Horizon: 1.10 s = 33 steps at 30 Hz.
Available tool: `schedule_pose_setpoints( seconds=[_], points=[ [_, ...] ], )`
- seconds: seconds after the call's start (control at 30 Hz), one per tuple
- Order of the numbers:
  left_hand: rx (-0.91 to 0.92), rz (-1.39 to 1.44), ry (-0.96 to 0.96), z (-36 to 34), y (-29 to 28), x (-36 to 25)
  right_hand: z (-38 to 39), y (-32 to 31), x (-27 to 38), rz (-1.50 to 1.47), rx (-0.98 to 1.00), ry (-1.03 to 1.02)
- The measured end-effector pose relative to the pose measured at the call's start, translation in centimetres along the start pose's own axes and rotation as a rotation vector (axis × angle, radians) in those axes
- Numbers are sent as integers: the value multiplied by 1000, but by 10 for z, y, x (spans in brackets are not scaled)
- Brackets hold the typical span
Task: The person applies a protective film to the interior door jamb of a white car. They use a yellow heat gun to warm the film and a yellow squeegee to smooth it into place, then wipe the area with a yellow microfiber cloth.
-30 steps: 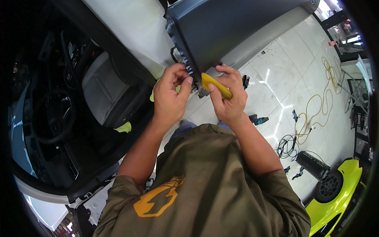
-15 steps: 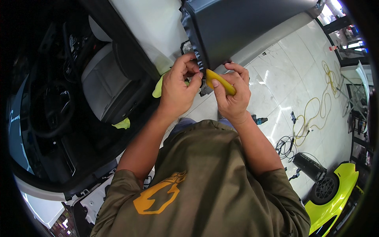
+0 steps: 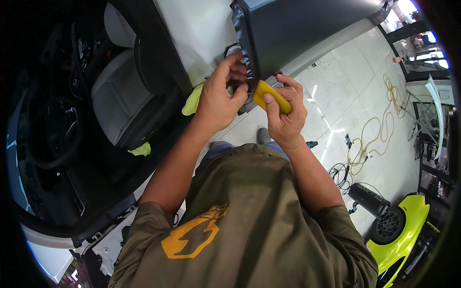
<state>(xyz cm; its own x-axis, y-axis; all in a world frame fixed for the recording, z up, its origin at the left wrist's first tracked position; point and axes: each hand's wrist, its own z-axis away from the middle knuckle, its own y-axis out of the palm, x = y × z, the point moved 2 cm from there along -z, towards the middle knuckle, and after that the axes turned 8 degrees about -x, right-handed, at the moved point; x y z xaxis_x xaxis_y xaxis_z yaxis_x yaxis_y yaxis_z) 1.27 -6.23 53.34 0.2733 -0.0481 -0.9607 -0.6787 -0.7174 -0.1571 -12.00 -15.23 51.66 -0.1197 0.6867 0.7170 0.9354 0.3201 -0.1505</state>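
Your right hand (image 3: 289,113) grips the yellow block (image 3: 277,95), likely to keep its tip free. Your left hand (image 3: 218,98) curls at the panel (image 3: 297,38)'s edge, its hold unclear.

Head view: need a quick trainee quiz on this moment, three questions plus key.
1. Which hand holds the flat yellow hand tool?
2. True or false: the left hand is at the crinkled edge of the smooth dark panel.
3. What lies on the white tiled floor?
A) an orange traffic cone
B) a black cylinder
C) a wooden ladder

Key: 1. The right hand. 2. True. 3. B.
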Motion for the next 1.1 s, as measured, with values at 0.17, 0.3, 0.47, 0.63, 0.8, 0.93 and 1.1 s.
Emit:
schedule_pose_setpoints(
  seconds=[0.17,0.3,0.47,0.63,0.8,0.93,1.1],
  points=[
    [-1,-100,-41,4,0,-2,4,4,-4,51,-4,-23],
    [22,-93,18,4,-4,4,4,4,-2,44,5,-9],
    [66,29,-10,2,-7,4,5,5,-3,82,39,-110],
    [102,50,-33,-2,-8,5,10,11,-5,116,4,-180],
    [135,17,-32,-8,-6,9,7,3,-1,-24,-41,13],
    [112,15,-14,-10,-6,13,10,4,-1,-39,-44,97],
    [52,23,9,-8,-1,10,5,2,3,47,-11,35]
  ],
)
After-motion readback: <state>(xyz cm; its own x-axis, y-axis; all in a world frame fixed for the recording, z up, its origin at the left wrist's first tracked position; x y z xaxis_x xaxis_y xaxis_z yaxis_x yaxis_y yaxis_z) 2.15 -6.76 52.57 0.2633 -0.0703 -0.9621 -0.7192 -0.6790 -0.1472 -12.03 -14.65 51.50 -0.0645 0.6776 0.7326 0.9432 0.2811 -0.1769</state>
